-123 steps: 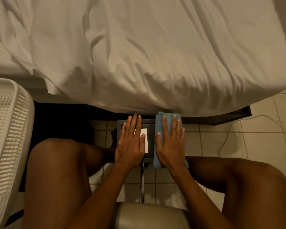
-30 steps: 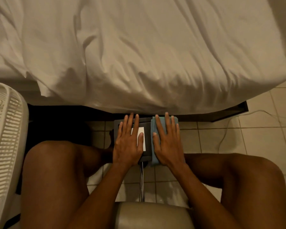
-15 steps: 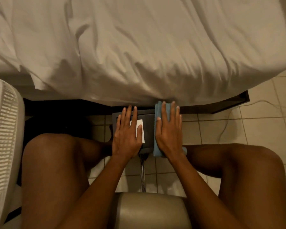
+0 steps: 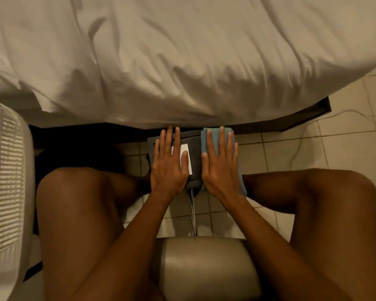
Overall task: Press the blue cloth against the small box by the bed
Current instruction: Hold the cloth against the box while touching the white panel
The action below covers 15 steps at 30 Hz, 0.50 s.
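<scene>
The right hand (image 4: 220,168) is being held flat, fingers straight and slightly spread, and the blue cloth (image 4: 204,140) is being pressed down beneath its palm. The cloth is being shown as a soft, folded rectangle with layered edges at its far end, and it is lying tight along the right side of the small box (image 4: 195,153). The left hand (image 4: 168,168) is being laid flat on top of that box, fingers straight, with nothing being gripped; the two hands are being kept side by side with a narrow gap between the thumbs. The box is being seen as a dark grey, smooth, hard-edged rectangle, and a white rectangular label (image 4: 189,166) on its lid is being partly covered by the left thumb and fingers. Box and cloth are both being seen close to the dark bed frame (image 4: 302,122), under the hanging edge of a rumpled white sheet (image 4: 182,61). A thin shiny metal rod (image 4: 192,213) is being seen running from the box toward a rounded grey padded seat (image 4: 204,268). Bare knees are being held to either side. Pale square floor tiles (image 4: 291,153) are being crossed by a thin white cable (image 4: 302,140), and a white slotted plastic basket (image 4: 7,170) is being cut off at the left edge.
</scene>
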Each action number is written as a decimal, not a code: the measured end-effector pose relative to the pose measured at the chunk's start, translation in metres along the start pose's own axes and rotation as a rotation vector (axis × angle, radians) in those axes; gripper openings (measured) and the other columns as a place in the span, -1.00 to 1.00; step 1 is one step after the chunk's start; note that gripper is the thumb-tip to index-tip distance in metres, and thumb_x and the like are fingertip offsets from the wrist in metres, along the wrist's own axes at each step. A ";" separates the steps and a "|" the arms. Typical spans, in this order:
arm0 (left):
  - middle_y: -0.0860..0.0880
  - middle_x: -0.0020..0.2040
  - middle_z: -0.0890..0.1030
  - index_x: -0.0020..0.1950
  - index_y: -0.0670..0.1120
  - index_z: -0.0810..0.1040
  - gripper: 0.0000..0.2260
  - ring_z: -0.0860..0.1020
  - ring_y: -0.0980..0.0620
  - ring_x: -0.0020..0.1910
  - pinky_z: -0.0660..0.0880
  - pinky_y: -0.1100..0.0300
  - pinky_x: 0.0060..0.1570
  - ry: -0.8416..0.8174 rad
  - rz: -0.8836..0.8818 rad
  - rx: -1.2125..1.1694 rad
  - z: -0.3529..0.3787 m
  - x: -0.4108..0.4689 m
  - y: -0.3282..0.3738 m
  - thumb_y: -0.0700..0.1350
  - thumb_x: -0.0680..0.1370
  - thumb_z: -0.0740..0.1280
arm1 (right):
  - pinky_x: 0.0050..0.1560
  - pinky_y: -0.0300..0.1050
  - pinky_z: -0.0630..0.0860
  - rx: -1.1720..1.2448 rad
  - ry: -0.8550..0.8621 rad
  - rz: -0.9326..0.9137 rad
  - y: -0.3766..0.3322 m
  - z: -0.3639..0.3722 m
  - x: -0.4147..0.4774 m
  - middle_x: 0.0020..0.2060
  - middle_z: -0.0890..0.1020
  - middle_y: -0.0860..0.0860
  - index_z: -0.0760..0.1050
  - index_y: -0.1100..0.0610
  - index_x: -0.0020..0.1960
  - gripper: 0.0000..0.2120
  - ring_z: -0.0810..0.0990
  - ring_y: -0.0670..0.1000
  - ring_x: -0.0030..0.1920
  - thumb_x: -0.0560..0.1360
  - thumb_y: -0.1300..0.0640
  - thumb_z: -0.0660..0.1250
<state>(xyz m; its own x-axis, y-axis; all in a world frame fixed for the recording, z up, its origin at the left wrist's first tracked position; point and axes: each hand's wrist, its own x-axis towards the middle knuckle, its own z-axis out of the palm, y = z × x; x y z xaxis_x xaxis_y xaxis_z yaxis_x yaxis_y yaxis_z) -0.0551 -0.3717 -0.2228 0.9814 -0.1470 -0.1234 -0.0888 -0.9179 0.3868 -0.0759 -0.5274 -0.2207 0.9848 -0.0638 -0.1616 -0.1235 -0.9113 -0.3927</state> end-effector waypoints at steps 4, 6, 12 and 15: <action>-0.09 0.65 -0.07 0.64 -0.05 -0.11 -0.44 -0.15 -0.01 0.63 -0.10 0.00 0.60 0.002 -0.003 -0.003 0.002 0.000 0.000 0.05 0.68 -0.02 | 0.60 0.16 -0.15 0.017 0.031 0.043 0.006 -0.012 0.028 0.63 -0.11 0.11 -0.12 -0.03 0.64 -0.42 -0.16 0.12 0.63 0.68 -0.10 -0.04; -0.09 0.65 -0.07 0.64 -0.04 -0.11 -0.45 -0.14 -0.01 0.63 -0.09 -0.01 0.60 -0.002 -0.001 -0.015 0.001 0.000 0.001 0.05 0.68 -0.01 | 0.60 0.16 -0.14 0.007 0.058 0.115 0.001 -0.006 0.010 0.63 -0.12 0.12 -0.11 0.01 0.64 -0.42 -0.17 0.13 0.63 0.68 -0.11 -0.07; -0.09 0.65 -0.07 0.64 -0.06 -0.10 -0.44 -0.15 -0.01 0.63 -0.07 -0.03 0.60 0.003 0.004 0.008 0.002 -0.001 0.000 0.04 0.69 -0.01 | 0.60 0.14 -0.17 0.008 0.037 0.047 -0.001 -0.005 0.014 0.63 -0.14 0.12 -0.13 0.00 0.64 -0.41 -0.19 0.11 0.63 0.68 -0.08 -0.01; -0.09 0.65 -0.07 0.64 -0.06 -0.10 -0.45 -0.14 -0.02 0.63 -0.10 0.00 0.60 0.007 0.011 0.005 0.001 0.000 0.000 0.06 0.68 -0.02 | 0.61 0.14 -0.13 0.027 0.071 0.100 0.000 -0.007 0.019 0.63 -0.10 0.15 -0.13 0.02 0.64 -0.41 -0.15 0.12 0.63 0.68 -0.09 -0.06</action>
<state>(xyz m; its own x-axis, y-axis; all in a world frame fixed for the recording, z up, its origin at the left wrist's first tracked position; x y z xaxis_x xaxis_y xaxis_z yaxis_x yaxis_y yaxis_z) -0.0552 -0.3724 -0.2240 0.9815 -0.1547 -0.1125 -0.1008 -0.9181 0.3833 -0.0560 -0.5313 -0.2173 0.9736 -0.1831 -0.1365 -0.2234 -0.8880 -0.4019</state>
